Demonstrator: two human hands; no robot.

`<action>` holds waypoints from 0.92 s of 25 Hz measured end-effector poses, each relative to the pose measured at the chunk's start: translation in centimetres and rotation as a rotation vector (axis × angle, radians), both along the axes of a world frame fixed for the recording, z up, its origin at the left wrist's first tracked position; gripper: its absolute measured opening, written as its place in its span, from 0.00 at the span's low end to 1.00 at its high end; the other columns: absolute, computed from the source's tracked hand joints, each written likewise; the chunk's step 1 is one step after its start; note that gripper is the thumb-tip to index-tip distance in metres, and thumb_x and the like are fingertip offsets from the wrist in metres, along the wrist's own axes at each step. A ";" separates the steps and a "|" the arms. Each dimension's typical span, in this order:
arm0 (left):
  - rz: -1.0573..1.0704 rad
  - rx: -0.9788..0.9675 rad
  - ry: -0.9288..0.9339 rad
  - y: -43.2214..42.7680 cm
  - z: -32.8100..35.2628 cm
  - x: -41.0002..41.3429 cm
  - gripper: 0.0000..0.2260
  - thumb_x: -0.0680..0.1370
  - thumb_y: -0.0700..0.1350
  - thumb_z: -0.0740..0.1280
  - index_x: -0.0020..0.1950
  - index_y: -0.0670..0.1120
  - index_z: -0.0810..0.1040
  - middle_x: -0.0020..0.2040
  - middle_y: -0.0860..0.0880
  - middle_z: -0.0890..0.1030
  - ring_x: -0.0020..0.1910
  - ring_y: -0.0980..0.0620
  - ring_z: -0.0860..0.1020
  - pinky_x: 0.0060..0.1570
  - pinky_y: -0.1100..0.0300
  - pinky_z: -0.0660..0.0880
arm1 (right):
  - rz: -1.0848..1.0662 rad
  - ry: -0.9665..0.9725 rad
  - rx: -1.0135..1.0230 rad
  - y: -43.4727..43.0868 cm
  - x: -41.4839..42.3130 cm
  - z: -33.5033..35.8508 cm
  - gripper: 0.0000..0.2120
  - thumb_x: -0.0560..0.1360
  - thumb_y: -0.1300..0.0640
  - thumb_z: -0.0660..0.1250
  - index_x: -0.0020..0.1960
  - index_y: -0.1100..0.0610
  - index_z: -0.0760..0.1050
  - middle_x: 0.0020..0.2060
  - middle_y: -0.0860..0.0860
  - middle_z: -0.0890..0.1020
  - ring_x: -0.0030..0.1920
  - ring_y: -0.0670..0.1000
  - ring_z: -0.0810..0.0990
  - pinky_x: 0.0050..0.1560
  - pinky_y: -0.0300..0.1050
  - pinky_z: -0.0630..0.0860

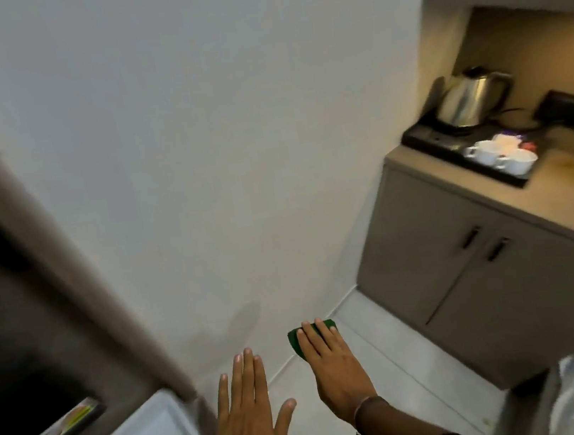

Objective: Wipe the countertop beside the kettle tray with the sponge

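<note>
Because the wiping has not begun, the green sponge (312,336) sits tucked under the fingers of the right hand (332,367), which lie flat and close together over it, pressing it against the palm so it can be carried; only its edges peek out beyond the fingertips and to their left. The left hand (247,424) hangs free beside it, fingers straight and spread, holding nothing, probably for balance. Far beyond the fingertips, up and to the right, the countertop (568,190) waits with the black kettle tray (426,138) bearing a steel kettle (470,98) and white cups (503,155). The bare patch past the tray's right end looks like the spot to reach.
</note>
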State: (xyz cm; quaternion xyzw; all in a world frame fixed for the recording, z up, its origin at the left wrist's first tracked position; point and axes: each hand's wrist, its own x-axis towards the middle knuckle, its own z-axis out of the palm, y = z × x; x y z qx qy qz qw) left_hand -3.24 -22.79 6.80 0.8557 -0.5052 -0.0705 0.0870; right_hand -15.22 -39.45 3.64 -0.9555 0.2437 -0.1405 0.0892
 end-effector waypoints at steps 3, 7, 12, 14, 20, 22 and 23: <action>-0.174 -0.017 -0.002 -9.1 0.2 -3.3 0.44 0.82 0.70 0.44 0.75 0.35 0.72 0.76 0.35 0.72 0.74 0.33 0.73 0.75 0.46 0.47 | -0.187 0.009 -0.058 -8.2 -6.5 0.9 0.44 0.69 0.75 0.60 0.82 0.57 0.51 0.81 0.56 0.61 0.82 0.61 0.54 0.78 0.57 0.42; -0.392 -0.085 -0.037 -22.3 -0.1 -9.4 0.41 0.80 0.70 0.51 0.79 0.38 0.67 0.80 0.38 0.67 0.78 0.36 0.67 0.76 0.47 0.43 | -0.456 0.038 -0.057 -20.0 -16.7 2.6 0.42 0.71 0.75 0.57 0.83 0.58 0.50 0.83 0.56 0.56 0.82 0.61 0.48 0.80 0.57 0.42; -0.584 -0.145 -0.032 -38.2 -0.5 -17.7 0.39 0.83 0.67 0.52 0.84 0.41 0.54 0.85 0.43 0.54 0.84 0.41 0.51 0.78 0.47 0.39 | -0.645 0.107 -0.054 -32.5 -28.5 5.0 0.41 0.73 0.76 0.56 0.83 0.58 0.48 0.83 0.57 0.53 0.83 0.62 0.46 0.81 0.59 0.44; -0.632 -0.153 -0.022 -44.5 -0.2 -21.4 0.38 0.83 0.67 0.49 0.85 0.44 0.48 0.86 0.44 0.48 0.84 0.44 0.43 0.79 0.45 0.38 | -0.711 0.125 -0.032 -36.7 -32.8 5.9 0.41 0.74 0.74 0.59 0.83 0.58 0.49 0.83 0.57 0.54 0.82 0.61 0.47 0.81 0.59 0.46; -0.744 -0.133 -0.041 -59.8 2.8 -30.2 0.37 0.82 0.65 0.42 0.85 0.43 0.47 0.87 0.43 0.48 0.85 0.44 0.42 0.83 0.39 0.47 | -0.874 0.117 0.003 -45.8 -42.0 8.1 0.37 0.78 0.71 0.62 0.82 0.57 0.53 0.82 0.56 0.58 0.82 0.60 0.50 0.81 0.58 0.48; -0.791 -0.134 -0.035 -64.1 3.3 -32.2 0.35 0.84 0.64 0.46 0.85 0.43 0.49 0.87 0.42 0.51 0.85 0.43 0.45 0.82 0.38 0.48 | -0.934 0.094 0.015 -48.7 -44.3 8.2 0.35 0.80 0.70 0.61 0.83 0.56 0.53 0.83 0.55 0.57 0.82 0.60 0.50 0.80 0.57 0.48; -0.814 -0.125 -0.024 -66.1 3.5 -33.0 0.34 0.85 0.63 0.49 0.85 0.43 0.50 0.86 0.42 0.51 0.85 0.42 0.45 0.82 0.38 0.48 | -0.961 0.093 0.025 -49.9 -45.3 8.2 0.34 0.81 0.69 0.61 0.83 0.56 0.52 0.83 0.55 0.57 0.82 0.60 0.50 0.80 0.56 0.47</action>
